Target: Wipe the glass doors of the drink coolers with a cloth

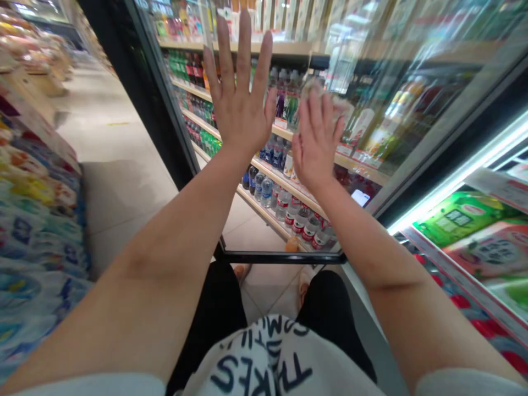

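Note:
My left hand (pixel 239 104) is raised with its palm forward and fingers spread, in front of the glass door of a drinks cooler (pixel 355 71). My right hand (pixel 317 140) is raised beside it, slightly blurred, with its fingers apart. A pale, crumpled, blurred patch (pixel 325 96) shows at its fingertips, and I cannot tell whether it is a tissue or a reflection. Both hands look close to the glass, but contact is hard to confirm. Behind the door stand plastic water bottles (pixel 266 192) and soda bottles (pixel 193 71) on lit shelves.
The door's black lower frame (pixel 280 257) crosses below my hands. A tiled aisle floor (pixel 119 165) runs along the left, beside a shelf of wrapped blue-and-white packs (pixel 37 242). To the right stands a lit chest freezer (pixel 462 220) holding green packages.

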